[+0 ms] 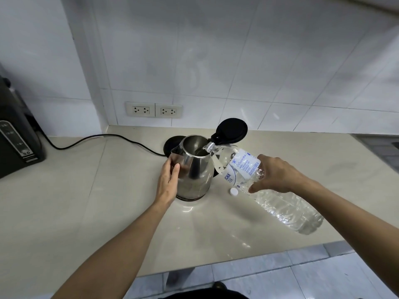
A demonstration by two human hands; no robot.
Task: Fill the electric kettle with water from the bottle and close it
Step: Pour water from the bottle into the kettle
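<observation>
While both forearms reach out over the beige worktop (108, 201), the right hand (274, 175) wraps its grip around the tilted water bottle (269, 188), neck lowered into the kettle's mouth. The left hand (169, 182) lies flat and open-fingered against the steel kettle (194, 171), grasping nothing. Beside the kettle lies a white cap (233, 191); behind it, the black lid (232, 130) stands raised.

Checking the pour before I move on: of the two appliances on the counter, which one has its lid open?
The steel kettle under the bottle, black lid flipped up behind it. The dark dispenser at far left shows no raised lid.
</observation>
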